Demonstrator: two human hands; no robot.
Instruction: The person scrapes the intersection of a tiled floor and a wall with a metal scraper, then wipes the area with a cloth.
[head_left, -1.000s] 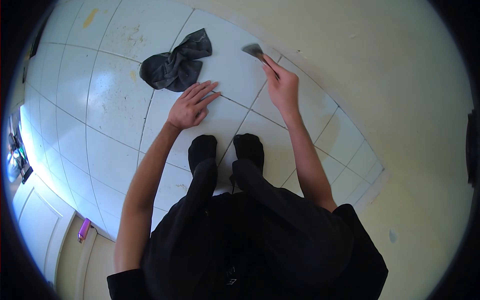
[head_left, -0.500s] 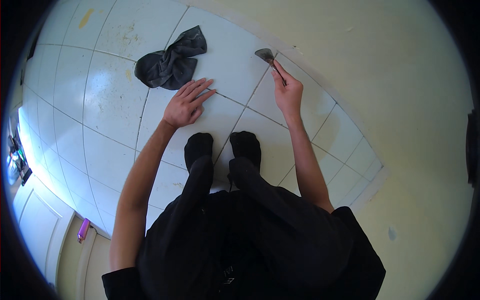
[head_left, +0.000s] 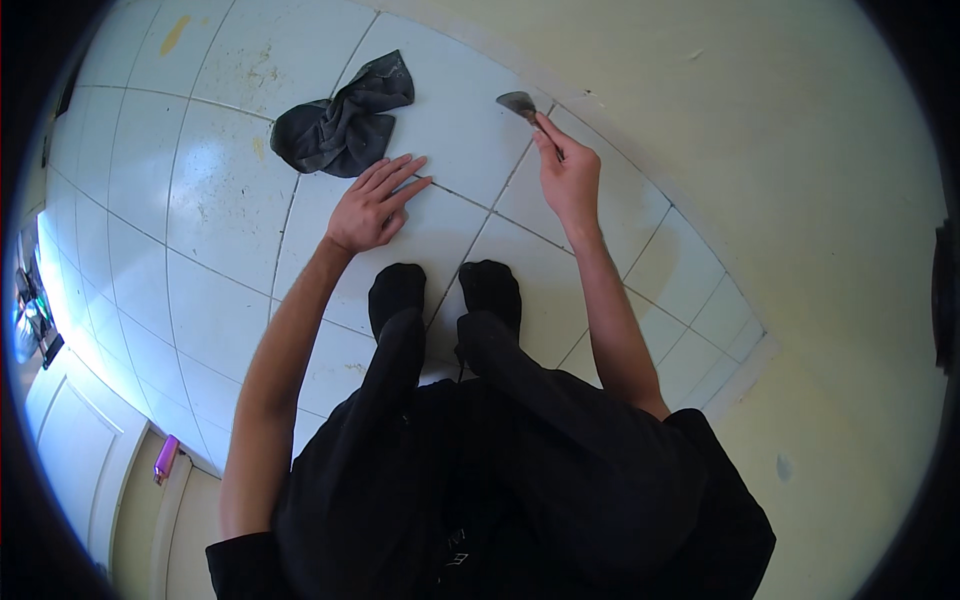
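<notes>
My right hand [head_left: 570, 170] is closed round the handle of a scraper [head_left: 519, 104] with a flared, dark metal blade. The blade points away from me and to the left, over the floor tiles close to the wall; whether it touches them I cannot tell. My left hand [head_left: 372, 208] rests with fingers stretched out on the pale tiled floor [head_left: 450, 160], holding nothing. Just beyond its fingertips lies a crumpled dark grey cloth [head_left: 345, 125].
A cream wall [head_left: 790, 200] borders the tiles on the right. My feet in black socks [head_left: 490, 295] stand between my arms. Brown specks [head_left: 255, 70] and a yellowish stain [head_left: 174, 35] mark tiles at the far left. A white door [head_left: 80, 430] and a purple object [head_left: 166, 458] are at the lower left.
My right hand has shifted slightly to the left with the scraper, whose blade has swung left and a little farther away. My left hand and the cloth stay put.
</notes>
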